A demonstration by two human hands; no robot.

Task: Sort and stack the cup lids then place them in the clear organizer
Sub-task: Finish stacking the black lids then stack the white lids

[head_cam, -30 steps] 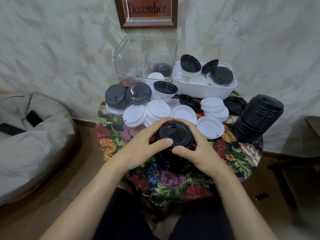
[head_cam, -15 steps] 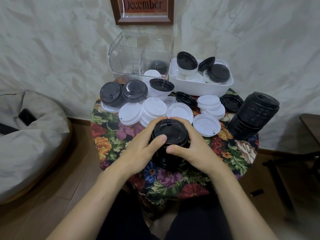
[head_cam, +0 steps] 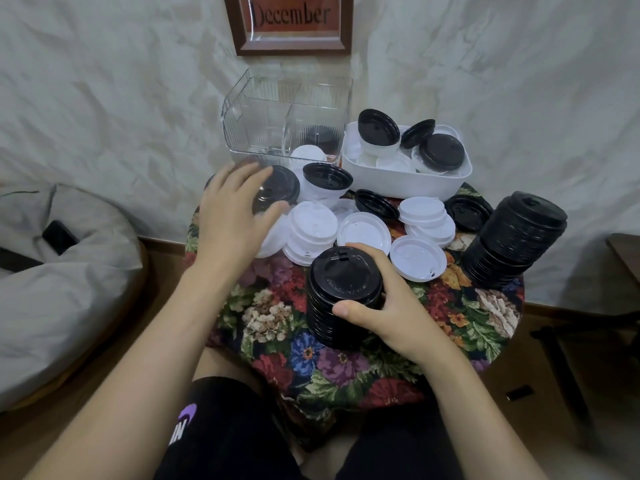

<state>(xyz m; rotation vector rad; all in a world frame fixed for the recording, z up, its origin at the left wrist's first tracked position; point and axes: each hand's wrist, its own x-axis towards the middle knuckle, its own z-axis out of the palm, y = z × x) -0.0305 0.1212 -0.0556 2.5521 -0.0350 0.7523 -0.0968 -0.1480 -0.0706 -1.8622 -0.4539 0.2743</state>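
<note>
A stack of black lids [head_cam: 341, 292] stands near the front of the small floral table [head_cam: 363, 368]. My right hand [head_cam: 388, 306] grips it from the right, thumb on its front. My left hand [head_cam: 232, 213] hovers with fingers spread over the black lids [head_cam: 282, 187] at the table's left rear. Loose white lids [head_cam: 313, 230] lie in the middle. A taller stack of black lids [head_cam: 516, 237] leans at the right edge. The clear organizer [head_cam: 287, 116] stands at the back, with some black lids [head_cam: 320, 136] in its right part.
A white tub [head_cam: 405, 180] holding mixed black and white lids sits at the back right, beside the organizer. A grey beanbag [head_cam: 59, 278] with a dark phone [head_cam: 59, 237] lies on the floor to the left. A dark stand [head_cam: 568, 341] is at the right.
My left hand has let go of the near black stack and moved up and left over the far-left black lids. My right hand keeps its grip on the stack.
</note>
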